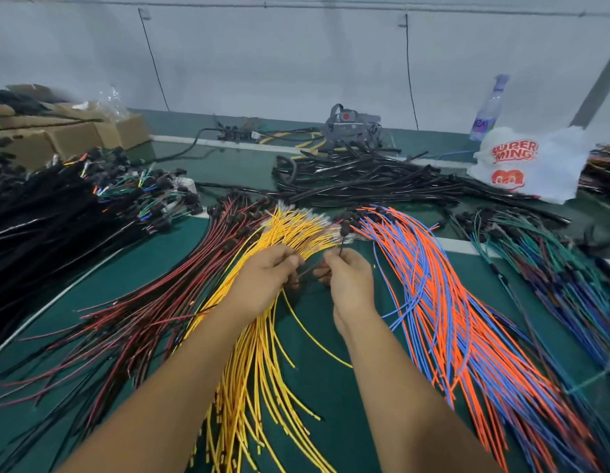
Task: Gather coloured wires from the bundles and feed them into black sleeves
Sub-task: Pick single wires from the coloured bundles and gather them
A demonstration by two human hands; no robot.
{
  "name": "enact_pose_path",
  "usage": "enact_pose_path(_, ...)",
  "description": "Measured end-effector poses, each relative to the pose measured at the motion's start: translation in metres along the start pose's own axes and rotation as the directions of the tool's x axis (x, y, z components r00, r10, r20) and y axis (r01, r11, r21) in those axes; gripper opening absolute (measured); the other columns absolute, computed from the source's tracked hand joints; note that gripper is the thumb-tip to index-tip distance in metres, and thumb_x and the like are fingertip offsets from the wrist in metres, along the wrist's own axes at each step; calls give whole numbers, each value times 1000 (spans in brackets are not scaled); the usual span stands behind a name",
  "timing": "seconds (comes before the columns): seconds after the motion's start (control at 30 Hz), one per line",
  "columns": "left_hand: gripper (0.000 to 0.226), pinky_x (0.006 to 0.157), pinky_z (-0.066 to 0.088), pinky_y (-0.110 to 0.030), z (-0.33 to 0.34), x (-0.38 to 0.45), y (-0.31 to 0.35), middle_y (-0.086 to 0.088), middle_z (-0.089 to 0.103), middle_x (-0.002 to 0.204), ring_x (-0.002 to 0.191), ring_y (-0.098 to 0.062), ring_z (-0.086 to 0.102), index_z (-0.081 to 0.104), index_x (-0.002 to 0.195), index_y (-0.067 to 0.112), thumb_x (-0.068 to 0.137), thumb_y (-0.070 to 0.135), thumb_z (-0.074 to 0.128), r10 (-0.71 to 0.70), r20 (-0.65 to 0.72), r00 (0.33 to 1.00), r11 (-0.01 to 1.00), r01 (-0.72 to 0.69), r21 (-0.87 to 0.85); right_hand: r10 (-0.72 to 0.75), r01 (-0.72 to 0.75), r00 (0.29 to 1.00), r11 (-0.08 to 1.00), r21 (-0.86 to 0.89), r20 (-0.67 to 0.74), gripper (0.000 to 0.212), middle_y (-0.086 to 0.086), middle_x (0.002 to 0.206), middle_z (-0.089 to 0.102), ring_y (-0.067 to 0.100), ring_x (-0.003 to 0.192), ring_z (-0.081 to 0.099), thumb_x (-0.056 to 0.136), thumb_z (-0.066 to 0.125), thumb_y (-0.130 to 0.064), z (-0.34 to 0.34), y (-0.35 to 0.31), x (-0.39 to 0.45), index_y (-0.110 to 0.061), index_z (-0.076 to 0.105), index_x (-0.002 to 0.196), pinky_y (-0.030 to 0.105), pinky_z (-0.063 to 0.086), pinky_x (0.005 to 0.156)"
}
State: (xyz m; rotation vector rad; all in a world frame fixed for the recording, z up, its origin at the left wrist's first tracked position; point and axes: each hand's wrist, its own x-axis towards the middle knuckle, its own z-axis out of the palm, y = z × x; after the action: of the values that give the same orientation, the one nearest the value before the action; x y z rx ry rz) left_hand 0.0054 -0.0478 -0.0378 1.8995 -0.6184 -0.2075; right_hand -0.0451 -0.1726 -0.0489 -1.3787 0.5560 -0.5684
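Four wire bundles fan out on the green table: red and black wires, yellow wires, orange and blue wires, and green and dark blue wires. My left hand lies over the upper part of the yellow bundle with its fingers curled round thin dark wires. My right hand sits just right of it and pinches a thin dark wire that runs between both hands. A pile of black sleeves lies behind the bundles.
Finished black harnesses with coloured ends are heaped at the left. Cardboard boxes stand at the back left. A white plastic bag and a bottle stand at the back right. A grey device sits by the wall.
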Motion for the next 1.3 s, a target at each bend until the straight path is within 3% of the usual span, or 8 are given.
enact_pose_path(0.13,16,40,37,-23,-39,13,12,-4,70,70,45,-10,46,56,95,18,101,20,41,-115,-96,989,993,115,-6,61,-51,997,980,191,-44,22,5,72,62,12,55,61,104,32,-10,-2,0,0,-15,41,84,26,47,59)
enact_pose_path(0.3,17,44,33,-27,-132,43,31,-8,59,77,54,-19,49,55,104,10,101,17,39,-52,-334,941,927,170,333,177,-187,982,925,330,60,27,-4,43,45,7,30,34,104,32,-10,-26,-11,-4,-15,41,78,16,25,35)
enact_pose_path(0.43,29,74,48,-38,-168,52,28,-21,61,112,93,-35,60,55,120,1,99,9,37,-63,-224,973,503,224,835,207,-266,958,896,356,197,24,-6,36,23,6,24,16,100,34,-8,-52,-32,-5,-12,44,78,9,12,32)
enact_pose_path(0.6,53,106,31,-48,-136,42,3,-18,38,144,132,-39,31,41,138,19,96,50,41,-267,-236,935,184,289,939,167,-327,918,832,447,361,34,-9,42,13,3,30,9,101,36,-26,-103,-79,9,-15,56,76,15,11,33)
enact_pose_path(0.7,40,98,38,-47,-89,40,0,-13,54,130,120,-34,44,54,128,24,95,45,43,18,-202,979,377,181,908,51,-299,924,713,634,378,40,-9,49,10,6,39,5,99,34,-28,-133,-95,25,-13,59,72,17,16,33)
enact_pose_path(0.83,20,58,47,-31,-22,46,14,1,67,93,69,-19,59,62,105,26,96,26,44,114,-179,977,792,20,610,109,-165,977,933,321,185,31,-9,38,26,3,28,17,102,32,-16,-127,-64,34,-13,49,77,12,13,33)
enact_pose_path(1.0,31,100,40,-39,18,55,-9,-8,53,124,115,-28,48,60,122,14,96,27,49,64,-204,977,676,108,729,-173,220,970,926,-308,172,29,-11,48,42,5,47,36,96,44,-8,-107,-15,27,-16,60,72,23,27,48)
enact_pose_path(1.3,14,73,41,-32,15,48,-10,-2,58,92,84,-20,55,60,83,14,93,24,60,35,-370,928,911,123,393,-248,287,954,918,-273,169,26,-17,49,44,6,54,37,96,47,-17,-113,-12,15,-19,64,76,26,29,57)
